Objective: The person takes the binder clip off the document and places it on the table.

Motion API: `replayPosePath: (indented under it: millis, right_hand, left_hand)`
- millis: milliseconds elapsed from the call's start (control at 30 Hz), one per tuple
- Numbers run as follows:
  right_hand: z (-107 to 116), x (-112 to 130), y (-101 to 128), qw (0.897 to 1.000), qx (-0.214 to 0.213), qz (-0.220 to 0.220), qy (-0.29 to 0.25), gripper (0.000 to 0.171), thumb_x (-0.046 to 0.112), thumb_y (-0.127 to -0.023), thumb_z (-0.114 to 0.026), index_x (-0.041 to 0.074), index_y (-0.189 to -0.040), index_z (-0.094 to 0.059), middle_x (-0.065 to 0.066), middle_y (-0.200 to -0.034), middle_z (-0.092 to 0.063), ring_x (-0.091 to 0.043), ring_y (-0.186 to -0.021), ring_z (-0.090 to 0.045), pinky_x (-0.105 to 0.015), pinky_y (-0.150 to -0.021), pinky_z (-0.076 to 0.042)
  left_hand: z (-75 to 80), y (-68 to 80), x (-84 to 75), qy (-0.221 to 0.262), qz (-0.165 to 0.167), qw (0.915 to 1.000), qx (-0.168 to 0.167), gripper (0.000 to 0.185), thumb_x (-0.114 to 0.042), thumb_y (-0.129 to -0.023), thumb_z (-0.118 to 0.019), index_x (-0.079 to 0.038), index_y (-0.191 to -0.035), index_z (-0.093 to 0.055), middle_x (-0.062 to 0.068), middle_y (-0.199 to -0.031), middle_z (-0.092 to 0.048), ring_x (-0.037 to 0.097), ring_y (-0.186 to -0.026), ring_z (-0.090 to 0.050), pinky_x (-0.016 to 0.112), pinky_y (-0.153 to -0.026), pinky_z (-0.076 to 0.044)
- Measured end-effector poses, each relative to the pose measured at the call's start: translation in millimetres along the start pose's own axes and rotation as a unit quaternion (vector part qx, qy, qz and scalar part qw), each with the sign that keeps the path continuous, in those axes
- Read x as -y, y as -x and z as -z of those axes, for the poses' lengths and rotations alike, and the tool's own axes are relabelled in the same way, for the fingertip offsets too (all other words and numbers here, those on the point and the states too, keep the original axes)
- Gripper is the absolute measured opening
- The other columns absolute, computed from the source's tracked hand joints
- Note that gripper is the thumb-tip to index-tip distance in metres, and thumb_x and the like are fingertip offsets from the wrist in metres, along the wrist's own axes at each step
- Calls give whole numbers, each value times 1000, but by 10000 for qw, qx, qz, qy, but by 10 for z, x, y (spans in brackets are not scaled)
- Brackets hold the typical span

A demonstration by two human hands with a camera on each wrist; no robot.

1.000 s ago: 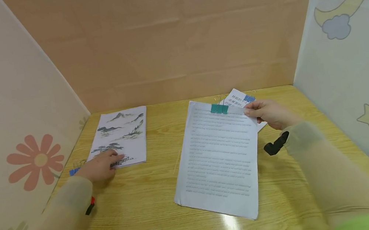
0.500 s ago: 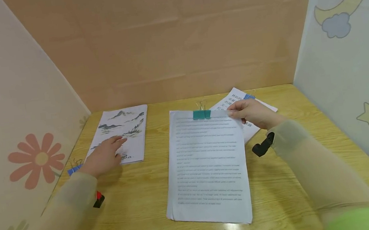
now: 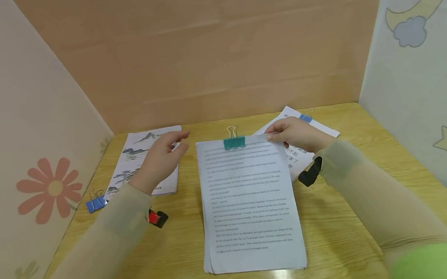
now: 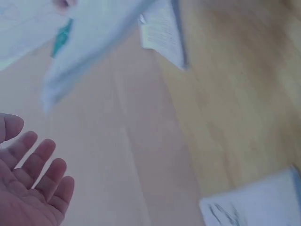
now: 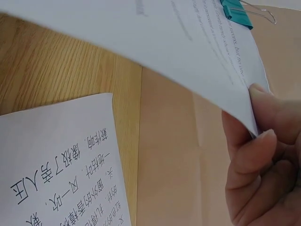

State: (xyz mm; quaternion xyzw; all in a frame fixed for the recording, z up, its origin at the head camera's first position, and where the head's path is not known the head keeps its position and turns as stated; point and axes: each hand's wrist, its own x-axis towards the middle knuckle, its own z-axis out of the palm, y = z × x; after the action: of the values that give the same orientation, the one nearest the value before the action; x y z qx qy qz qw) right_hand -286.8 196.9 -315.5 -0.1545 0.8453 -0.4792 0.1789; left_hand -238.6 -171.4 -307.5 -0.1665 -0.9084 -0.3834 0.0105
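My right hand [image 3: 297,133] pinches the top right corner of a stack of printed sheets [image 3: 249,200]. A teal binder clip [image 3: 234,143] grips the middle of the stack's top edge, its wire handles standing up. In the right wrist view, thumb and fingers [image 5: 256,160] close on the paper's corner. My left hand [image 3: 164,158] is raised with nothing in it, left of the stack and apart from it. Its fingers [image 4: 44,150] look relaxed and spread in the left wrist view. Behind that hand lies a stack of landscape drawings [image 3: 134,155], partly hidden.
A blue binder clip [image 3: 96,203] lies at the lower left of the drawings. Back right, another stack with Chinese text [image 3: 296,161] bears a blue clip [image 3: 306,118]. The wooden table [image 3: 149,254] is bounded by side walls and a brown back wall [image 3: 214,46].
My left hand has lifted off the drawings and moved right toward the printed stack. My right hand has carried that stack left, and it now hangs straighter.
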Motion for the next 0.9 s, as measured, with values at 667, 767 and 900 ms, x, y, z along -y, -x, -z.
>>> replayPosePath:
  millis: [667, 767, 900]
  right_hand:
    - [-173, 69, -47, 9999, 18, -101, 7, 22, 15, -97, -59, 1, -112, -67, -11, -98, -68, -23, -77, -56, -30, -62, -42]
    - [-189, 86, -37, 10000, 7, -94, -3, 22, 15, -97, -59, 0, -111, -67, -11, -98, -68, -23, -77, -55, -30, -61, -41]
    - [-204, 90, -33, 9999, -39, -89, 55, 22, 15, -96, -60, 1, -111, -67, -11, -97, -67, -22, -77, -56, -31, -62, -42]
  left_hand:
    - [-284, -655, -629, -5, 1246, 9776, 1698, 73, -63, -89, -54, -22, -147, -38, 1, -145, -44, 24, -133, -39, 46, -108, -32]
    - [-304, -663, -626, 136, 1278, 9750, 1813, 71, -62, -89, -53, -20, -145, -42, 0, -145, -44, 23, -133, -40, 47, -107, -33]
    - [-308, -649, -629, 312, 1386, 9709, 1927, 72, -65, -87, -54, -21, -143, -45, -1, -144, -44, 24, -131, -41, 48, -106, -34]
